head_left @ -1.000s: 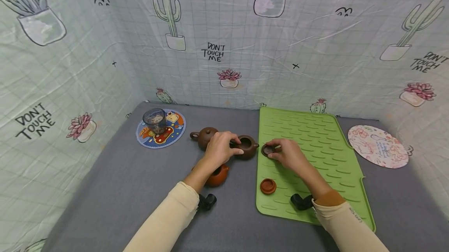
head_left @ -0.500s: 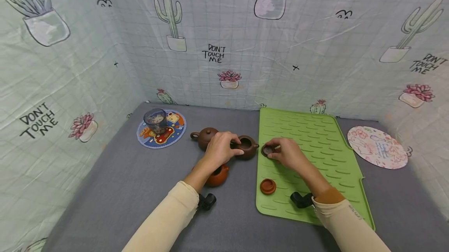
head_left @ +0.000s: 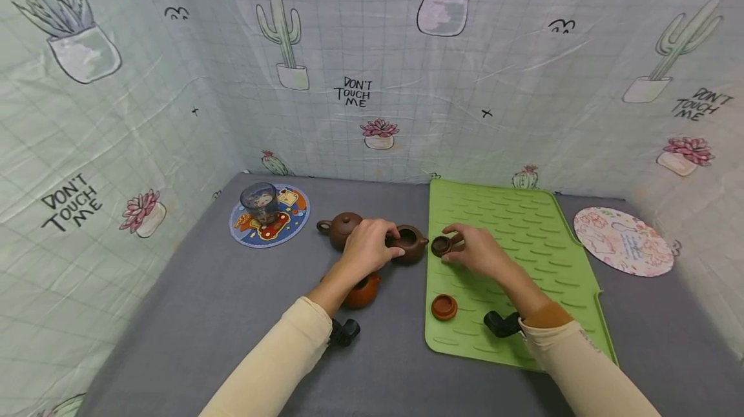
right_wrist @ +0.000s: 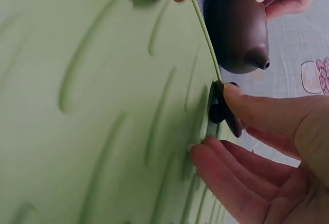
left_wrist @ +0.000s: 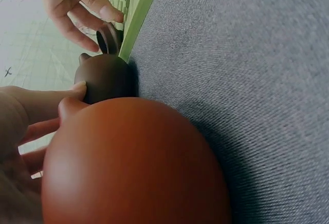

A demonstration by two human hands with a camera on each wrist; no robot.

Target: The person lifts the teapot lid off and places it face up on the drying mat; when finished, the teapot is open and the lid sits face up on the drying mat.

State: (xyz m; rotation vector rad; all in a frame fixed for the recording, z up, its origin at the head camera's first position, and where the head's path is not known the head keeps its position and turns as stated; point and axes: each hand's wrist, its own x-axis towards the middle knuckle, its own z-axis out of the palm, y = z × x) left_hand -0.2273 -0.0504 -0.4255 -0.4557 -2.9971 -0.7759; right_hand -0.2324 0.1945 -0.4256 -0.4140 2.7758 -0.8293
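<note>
My left hand (head_left: 367,249) grips a dark brown teapot (head_left: 414,253) by its left side; its handle is hidden by the fingers. The teapot stands lidless on the grey cloth, its spout towards the green mat (head_left: 511,217). With thumb and fingers, my right hand (head_left: 479,254) pinches a dark brown teapot lid (head_left: 441,246) at the mat's left edge. In the right wrist view this lid (right_wrist: 230,112) is tilted, its knob towards the mat. Just below my left wrist sits a reddish-brown teapot (head_left: 361,292), partly covered. Its matching colour shows in a lid (head_left: 444,307) lying upside down on the mat.
Behind my left hand stands another brown teapot (head_left: 341,230) with its lid on. A dark glass (head_left: 259,201) rests on a blue patterned coaster (head_left: 299,226) at the far left. A pink floral round mat (head_left: 628,243) lies right of the green mat.
The dark lid has risen slightly and shifted a little left in my right hand's fingers. My left hand keeps its hold on the teapot. The head view has shifted slightly.
</note>
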